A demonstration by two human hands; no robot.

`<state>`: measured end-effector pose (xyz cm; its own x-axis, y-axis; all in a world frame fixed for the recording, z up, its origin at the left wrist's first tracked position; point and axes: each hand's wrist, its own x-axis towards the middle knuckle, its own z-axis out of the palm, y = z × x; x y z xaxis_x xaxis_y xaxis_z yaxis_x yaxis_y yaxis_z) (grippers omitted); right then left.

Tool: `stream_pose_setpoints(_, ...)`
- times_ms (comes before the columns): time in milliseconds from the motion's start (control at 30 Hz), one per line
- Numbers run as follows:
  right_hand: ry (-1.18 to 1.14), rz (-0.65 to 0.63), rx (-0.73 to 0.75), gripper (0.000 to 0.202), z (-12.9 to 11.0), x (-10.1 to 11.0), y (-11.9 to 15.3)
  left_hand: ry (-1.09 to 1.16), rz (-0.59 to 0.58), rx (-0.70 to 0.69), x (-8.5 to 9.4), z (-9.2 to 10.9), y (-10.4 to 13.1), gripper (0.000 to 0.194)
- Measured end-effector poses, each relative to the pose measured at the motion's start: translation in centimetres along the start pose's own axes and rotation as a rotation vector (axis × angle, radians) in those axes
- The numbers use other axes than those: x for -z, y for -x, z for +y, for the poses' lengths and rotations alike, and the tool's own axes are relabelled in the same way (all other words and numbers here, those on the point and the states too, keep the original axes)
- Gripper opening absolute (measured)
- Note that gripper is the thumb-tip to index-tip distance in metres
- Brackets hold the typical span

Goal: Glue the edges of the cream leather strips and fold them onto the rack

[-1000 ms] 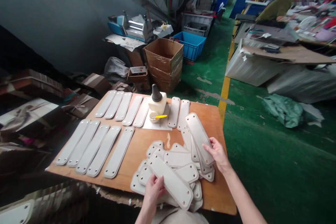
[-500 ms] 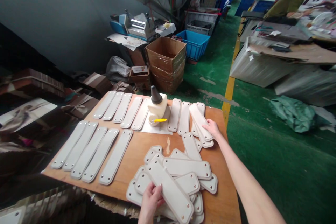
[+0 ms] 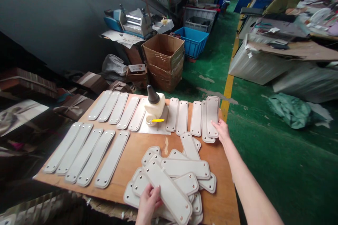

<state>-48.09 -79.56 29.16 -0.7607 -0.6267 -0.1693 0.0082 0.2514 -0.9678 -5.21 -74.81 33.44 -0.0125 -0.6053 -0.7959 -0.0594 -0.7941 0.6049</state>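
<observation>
My right hand [image 3: 222, 129] pinches the lower right edge of a pale grey strip [image 3: 212, 116] with rounded corners and metal studs at its ends. This strip lies partly over another strip [image 3: 204, 121] at the right end of the back row. My left hand [image 3: 149, 198] is closed at the edge of a similar strip [image 3: 169, 191] on top of a loose, crossed pile; its fingertips are partly hidden. A white bottle [image 3: 155, 105] with a black cone cap stands at the back, behind a small cup [image 3: 150, 121] with a yellow-handled tool [image 3: 157, 120].
More strips lie in rows on the left of the wooden board [image 3: 118, 154]. Beyond it stand a cardboard box [image 3: 162, 63], a blue crate [image 3: 194, 42] and a roller machine [image 3: 134, 23]. Wrapped stacks [image 3: 258, 63] flank the green floor; another person [image 3: 285, 1] leans over goods at far right.
My right hand has shifted slightly right, and its strip has turned from slanted to nearly upright, lined up with the back row. My left hand stays at the pile. The view has shifted slightly.
</observation>
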Motion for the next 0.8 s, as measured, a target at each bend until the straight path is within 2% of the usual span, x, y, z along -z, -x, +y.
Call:
stream_pose_setpoints(133, 0.126, 0.092, -0.033, 0.033, 0.6, 0.3, -0.9, 0.013, 0.056, -0.029, -0.4, 0.4, 0.7, 0.058)
stream_pose_setpoints(267, 0.247, 0.129, -0.047, 0.025, 0.9, -0.6, -1.5, -0.017, 0.073, -0.021, -0.7, 1.0, 1.4, 0.057)
stream_pose_setpoints(467, 0.303, 0.148, -0.059, 0.027, 0.8, -1.5, -1.4, -0.037, 0.071, -0.014, -0.8, 1.6, 1.7, 0.06)
stream_pose_setpoints(633, 0.319, 0.156, -0.072, 0.035, 1.0, 0.4, -0.2, -0.031, 0.051, -0.014, -0.7, 1.3, 1.6, 0.061)
stream_pose_setpoints(800, 0.477, 0.198, -0.137, 0.032, 1.3, 2.4, 1.2, -0.047, 0.039, -0.016, -0.5, 1.1, 1.2, 0.057)
